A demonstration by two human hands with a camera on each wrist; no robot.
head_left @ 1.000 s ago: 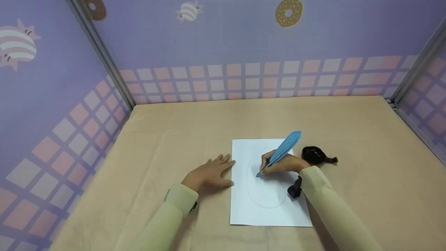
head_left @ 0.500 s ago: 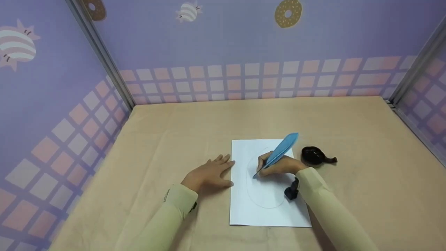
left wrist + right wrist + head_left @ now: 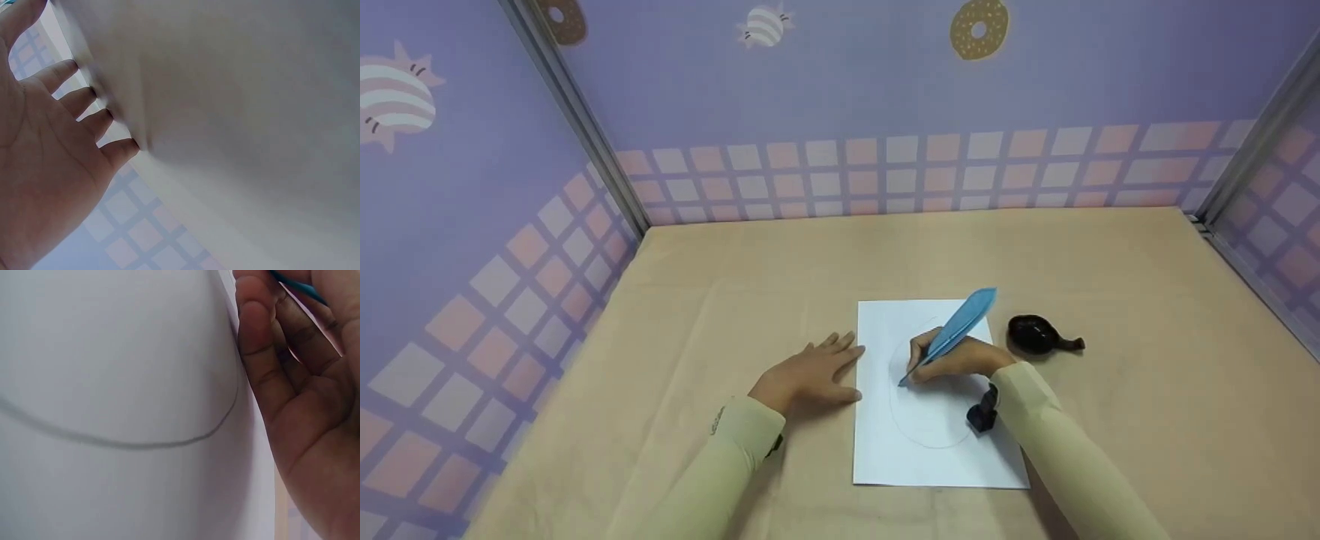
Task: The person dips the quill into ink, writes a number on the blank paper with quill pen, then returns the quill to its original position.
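My right hand [image 3: 949, 356] pinches a blue feather pen [image 3: 962, 324], its tip down at the white paper [image 3: 877, 457]. A thin, dark oval line [image 3: 931, 448] runs on the sheet around the pen tip; in the right wrist view the curved line [image 3: 135, 446] shows close beside the curled fingers [image 3: 257, 332]. My left hand [image 3: 808, 375] lies on the tablecloth with fingers spread, thumb and fingertips right at the paper's left edge. The left wrist view shows its palm and straight fingers [image 3: 53, 76] touching the surface.
A small black dish with a handle [image 3: 1033, 334] stands right of the paper, near the right wrist. A black wrist camera [image 3: 982, 414] hangs under the right sleeve, over the sheet. Beige cloth [image 3: 735, 300] covers the table, and patterned walls [image 3: 840, 90] rise behind and at the sides.
My right hand has slid slightly left and down with the feather pen, its tip nearing the left side of the oval. The left hand and the paper have stayed nearly still.
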